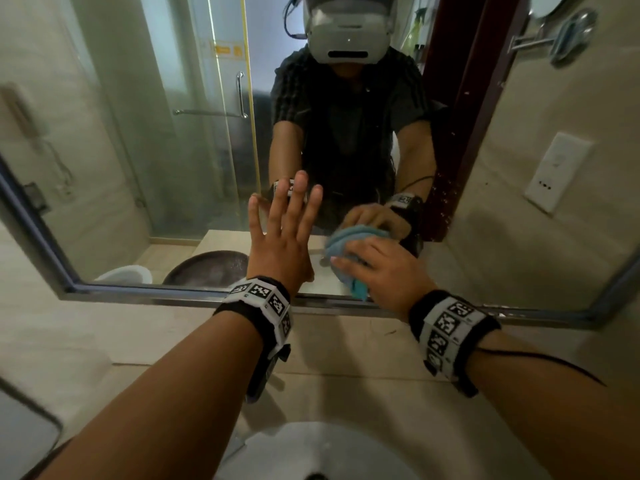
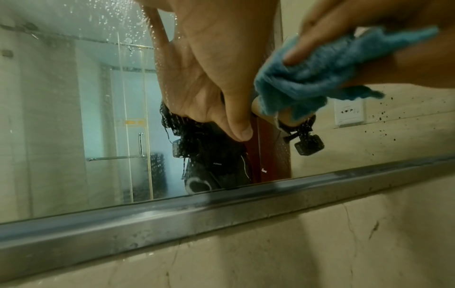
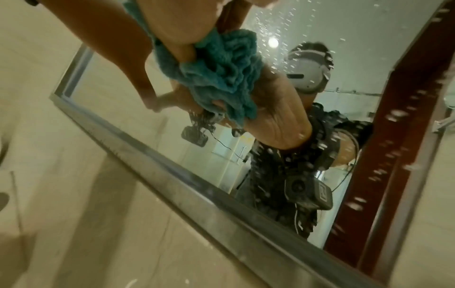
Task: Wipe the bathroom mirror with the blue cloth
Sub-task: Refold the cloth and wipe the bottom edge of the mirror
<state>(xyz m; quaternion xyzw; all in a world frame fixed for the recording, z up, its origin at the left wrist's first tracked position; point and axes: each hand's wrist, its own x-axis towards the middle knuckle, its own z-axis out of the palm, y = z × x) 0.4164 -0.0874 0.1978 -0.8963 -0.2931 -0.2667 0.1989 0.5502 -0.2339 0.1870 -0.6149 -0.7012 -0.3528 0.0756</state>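
Nearest the head camera, one white sink (image 1: 311, 448) sits under two outstretched forearms, each with one marker-printed wristband. One left hand (image 1: 282, 237) lies flat on the one mirror (image 1: 156, 168), fingers straight and slightly spread, thumb pointing down. One right hand (image 1: 384, 271) just beside it clamps its curled fingers on the single blue cloth (image 1: 341, 252), bunched and pressed to the glass near the lower frame (water droplets dot the pane). One wall socket (image 1: 557, 171) sits right of the mirror.
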